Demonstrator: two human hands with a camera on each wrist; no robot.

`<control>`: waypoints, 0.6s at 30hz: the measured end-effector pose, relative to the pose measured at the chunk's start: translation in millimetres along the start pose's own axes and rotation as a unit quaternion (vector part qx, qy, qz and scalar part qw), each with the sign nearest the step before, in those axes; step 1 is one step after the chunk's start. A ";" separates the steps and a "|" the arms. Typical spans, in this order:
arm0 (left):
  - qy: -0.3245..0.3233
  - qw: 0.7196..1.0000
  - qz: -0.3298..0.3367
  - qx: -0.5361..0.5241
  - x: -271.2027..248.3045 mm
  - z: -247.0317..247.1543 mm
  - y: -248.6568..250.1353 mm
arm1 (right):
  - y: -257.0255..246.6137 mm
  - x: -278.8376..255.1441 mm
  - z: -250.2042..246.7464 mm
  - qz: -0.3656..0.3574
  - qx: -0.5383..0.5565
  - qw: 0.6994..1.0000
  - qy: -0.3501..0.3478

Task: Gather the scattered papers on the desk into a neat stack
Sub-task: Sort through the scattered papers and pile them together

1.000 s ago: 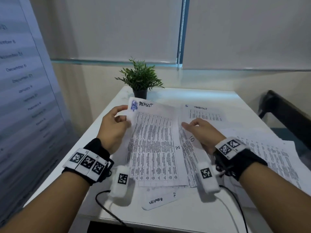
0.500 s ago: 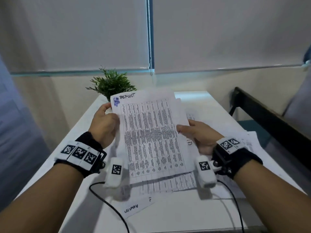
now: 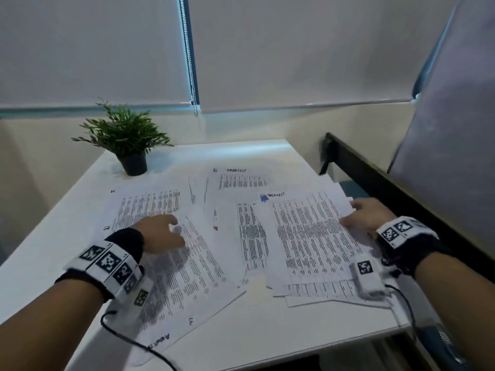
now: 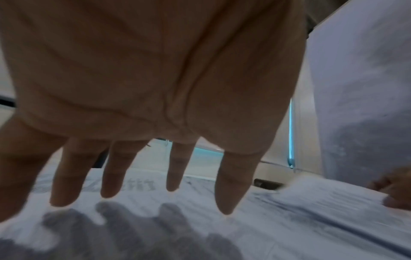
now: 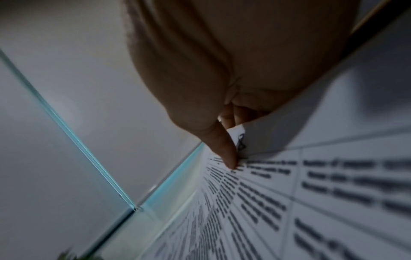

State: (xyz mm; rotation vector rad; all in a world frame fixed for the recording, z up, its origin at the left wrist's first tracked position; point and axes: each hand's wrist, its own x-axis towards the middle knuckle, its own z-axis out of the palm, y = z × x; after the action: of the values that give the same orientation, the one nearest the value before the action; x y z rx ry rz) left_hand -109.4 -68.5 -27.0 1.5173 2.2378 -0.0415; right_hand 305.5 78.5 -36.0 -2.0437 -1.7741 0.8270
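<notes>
Printed task-list papers lie scattered over the white desk [image 3: 267, 330]. My right hand [image 3: 359, 215] grips the right edge of a small stack [image 3: 308, 236] lying at the desk's right side. In the right wrist view the thumb [image 5: 224, 149] presses on the top sheet [image 5: 311, 193], with the fingers curled under the edge. My left hand [image 3: 160, 231] is over a slanted sheet [image 3: 187, 263] on the left. Its fingers [image 4: 175, 167] are spread and straight just above the paper [image 4: 289, 219], holding nothing. More sheets lie at the back [image 3: 242, 180] and far left [image 3: 147, 204].
A small potted plant [image 3: 126, 135] stands at the desk's back left corner. A black frame [image 3: 375, 178] runs along the right edge, close to my right hand. A black cable [image 3: 128, 338] trails from my left wrist over the front edge.
Both hands held the stack raised in front of me. Now the right hand has brought it down onto the desk's right side, and the left hand has let go and moved over the left sheets.
</notes>
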 end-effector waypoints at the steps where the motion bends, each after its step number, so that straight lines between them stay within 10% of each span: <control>1: -0.001 1.000 -0.007 0.007 1.3 1.8 -4.7 | 6.0 3.6 3.7 0.012 -0.030 0.999 0.001; 8: -0.024 0.996 -0.035 0.074 -3.4 10.6 -22.0 | -47.1 -10.1 18.2 -0.079 -0.136 0.983 0.098; 18: -0.016 0.992 -0.122 0.038 -15.4 18.9 -54.7 | -181.6 -99.9 139.2 -0.278 -0.227 0.914 -0.191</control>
State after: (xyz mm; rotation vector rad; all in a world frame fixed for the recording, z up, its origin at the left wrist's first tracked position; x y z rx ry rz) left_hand -147.2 -108.9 -50.1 1.2631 2.4081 -0.2249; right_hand 70.6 -4.2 -18.2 -1.5008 -2.8036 0.7070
